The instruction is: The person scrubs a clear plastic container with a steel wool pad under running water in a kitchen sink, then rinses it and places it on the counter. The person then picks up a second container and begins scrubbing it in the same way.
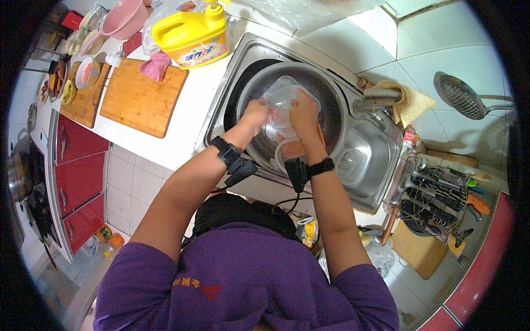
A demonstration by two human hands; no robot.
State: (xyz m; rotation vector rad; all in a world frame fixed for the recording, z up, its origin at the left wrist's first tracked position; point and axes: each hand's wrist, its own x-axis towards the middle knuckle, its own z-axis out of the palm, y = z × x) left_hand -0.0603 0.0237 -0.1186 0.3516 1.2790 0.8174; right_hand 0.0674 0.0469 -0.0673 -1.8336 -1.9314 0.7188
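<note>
Both of my hands are over a large round metal basin set in the stainless steel sink. My left hand grips the near left side of a clear plastic container. Around the container's right side, my right hand has its fingers curled. A bit of pink shows by my left fingertips; I cannot tell what it is. Below my right hand, a second clear container lies at the near side of the basin. Something orange is partly hidden behind my right wrist.
A faucet with a cloth over it stands right of the basin. Left of the sink are a yellow detergent jug, a wooden cutting board and a pink rag. A utensil rack stands at the right.
</note>
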